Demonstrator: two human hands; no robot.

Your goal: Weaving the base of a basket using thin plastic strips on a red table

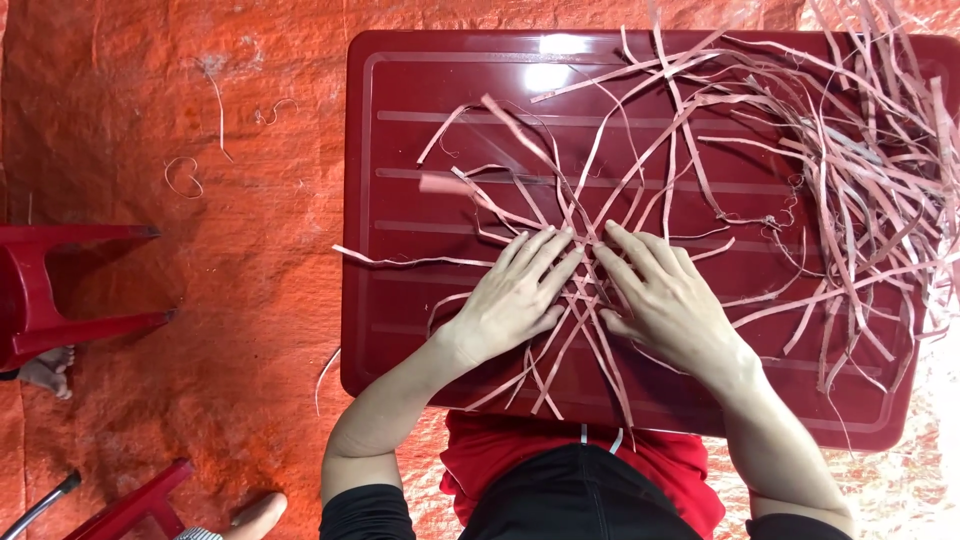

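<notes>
Head view. Floor covered by an orange tarpaulin [150, 330]; a glossy red plastic bench [420, 90] set on it. Crossed pink strips [590, 250] are laid at the bench's middle, pinned flat under both hands, judged to keep the crossings from slipping. Left hand [515, 295] and right hand [665, 295] are spread, fingers extended, gripping nothing. Loose strip pile [860, 170] kept far right, within reach. Red stool [40, 290] at left
</notes>
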